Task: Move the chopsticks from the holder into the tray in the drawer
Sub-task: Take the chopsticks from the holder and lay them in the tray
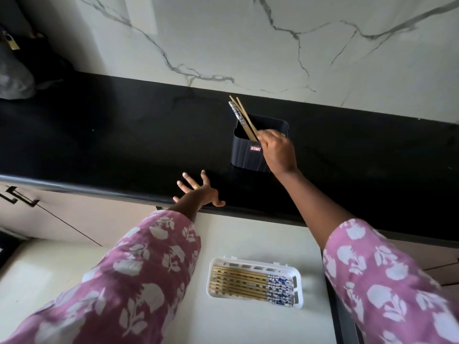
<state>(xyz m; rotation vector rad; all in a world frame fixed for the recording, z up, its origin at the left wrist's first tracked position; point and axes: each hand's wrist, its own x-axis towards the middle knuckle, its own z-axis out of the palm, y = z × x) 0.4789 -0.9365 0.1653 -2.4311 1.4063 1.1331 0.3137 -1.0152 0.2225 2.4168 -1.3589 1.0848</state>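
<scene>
1. Right hand point(277, 152): over the near right corner of the holder point(250, 155), fingers pinched on the lower shafts of the chopsticks point(242, 119) standing in it. Forearm bare, pink floral sleeve point(387, 276) pushed up toward the elbow.
2. Left hand point(198, 192): open, fingers spread, nothing in it. It sits at the front edge of the counter point(111, 135); whether the palm touches the surface is unclear. A ring point(196, 186) shows on one finger.
3. Chopsticks in the holder: a few, leaning up and to the left, blue-and-white patterned ends uppermost, bamboo shafts running down into the holder.
4. Holder: black, ribbed, roughly square, open top, small red label on its front face. It stands upright on the black counter, near the back edge.
5. Tray point(255, 281): white, slotted plastic, lying in the open drawer point(248, 239) below the counter edge. A row of chopsticks lies flat inside, side by side, patterned ends to the right.
6. Behind the counter: a white marble wall point(248, 40) with grey veins.
7. Far left: dark items, indistinct, and a brass padlock point(11, 42).
</scene>
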